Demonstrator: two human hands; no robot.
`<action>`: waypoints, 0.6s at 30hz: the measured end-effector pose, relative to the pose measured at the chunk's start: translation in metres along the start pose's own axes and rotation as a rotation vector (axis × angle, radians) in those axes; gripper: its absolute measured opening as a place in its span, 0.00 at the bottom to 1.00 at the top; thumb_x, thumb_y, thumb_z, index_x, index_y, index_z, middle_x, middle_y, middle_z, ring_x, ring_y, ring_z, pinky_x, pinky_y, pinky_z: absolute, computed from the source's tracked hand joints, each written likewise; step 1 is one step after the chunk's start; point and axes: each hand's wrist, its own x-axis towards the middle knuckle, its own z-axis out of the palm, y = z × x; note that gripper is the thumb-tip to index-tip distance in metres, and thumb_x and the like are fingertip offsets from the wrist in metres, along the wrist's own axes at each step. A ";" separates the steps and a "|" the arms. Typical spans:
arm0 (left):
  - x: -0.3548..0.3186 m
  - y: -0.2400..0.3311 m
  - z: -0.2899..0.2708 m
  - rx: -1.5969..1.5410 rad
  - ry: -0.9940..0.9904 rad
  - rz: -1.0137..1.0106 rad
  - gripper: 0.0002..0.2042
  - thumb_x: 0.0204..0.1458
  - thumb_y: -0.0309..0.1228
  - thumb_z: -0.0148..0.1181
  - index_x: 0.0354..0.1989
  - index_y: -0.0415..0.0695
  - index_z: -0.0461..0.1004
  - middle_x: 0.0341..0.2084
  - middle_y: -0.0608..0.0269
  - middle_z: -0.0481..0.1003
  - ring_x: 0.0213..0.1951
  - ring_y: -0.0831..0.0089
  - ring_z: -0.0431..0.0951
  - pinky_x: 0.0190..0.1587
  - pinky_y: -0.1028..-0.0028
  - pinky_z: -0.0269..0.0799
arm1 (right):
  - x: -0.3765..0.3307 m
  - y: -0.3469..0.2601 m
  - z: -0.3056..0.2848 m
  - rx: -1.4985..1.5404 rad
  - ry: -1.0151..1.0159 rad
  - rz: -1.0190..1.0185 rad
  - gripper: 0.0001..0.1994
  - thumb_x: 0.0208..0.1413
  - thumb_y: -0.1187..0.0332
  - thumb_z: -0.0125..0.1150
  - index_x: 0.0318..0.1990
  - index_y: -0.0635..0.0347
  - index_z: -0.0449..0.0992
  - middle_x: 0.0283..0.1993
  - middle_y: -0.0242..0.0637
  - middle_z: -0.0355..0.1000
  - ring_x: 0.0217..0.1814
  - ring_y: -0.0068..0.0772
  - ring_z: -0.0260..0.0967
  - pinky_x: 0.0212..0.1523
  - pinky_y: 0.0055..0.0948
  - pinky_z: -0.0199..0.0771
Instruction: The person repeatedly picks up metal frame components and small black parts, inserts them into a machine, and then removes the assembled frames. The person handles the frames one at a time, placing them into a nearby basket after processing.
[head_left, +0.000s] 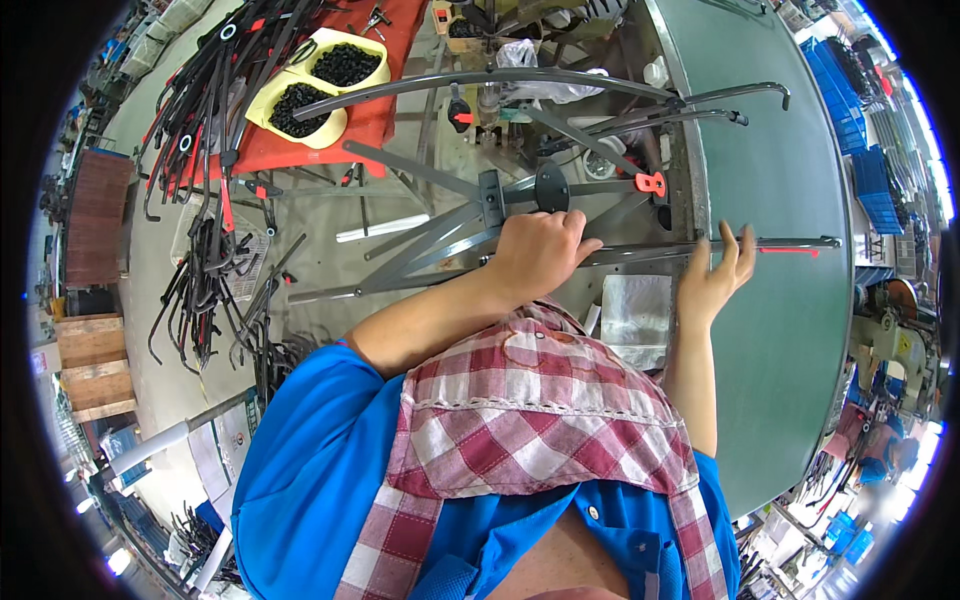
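A folding frame of grey metal tubes and flat bars (pixel 430 240) lies across the work stand in front of me. My left hand (pixel 540 252) is closed on the frame's near tube, just below a black oval disc (pixel 551 187); its fingertips are partly hidden. A black bracket (pixel 491 197) sits left of the disc. Rightward runs the dark metal tube (pixel 635 254), reaching over the green table to a hooked end. My right hand (pixel 716 272) is at this tube with its fingers apart. A red plastic clip (pixel 650 184) joins bars between the hands and the far side.
A long curved tube (pixel 440 84) spans the far side. Yellow trays of small black parts (pixel 345 62) stand on a red-covered table (pixel 398 60). Bundled black frames (pixel 215 110) hang at the left. The green tabletop (pixel 770 370) fills the right, with blue crates (pixel 840 95) beyond.
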 end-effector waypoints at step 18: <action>0.037 -0.108 -0.083 0.041 -0.315 -0.123 0.15 0.55 0.40 0.56 0.46 0.45 0.66 0.29 0.48 0.75 0.34 0.52 0.77 0.35 0.57 0.72 | 0.035 -0.054 0.104 0.076 -0.987 -0.140 0.24 0.56 0.50 0.58 0.20 0.64 0.73 0.20 0.51 0.69 0.25 0.56 0.68 0.26 0.43 0.66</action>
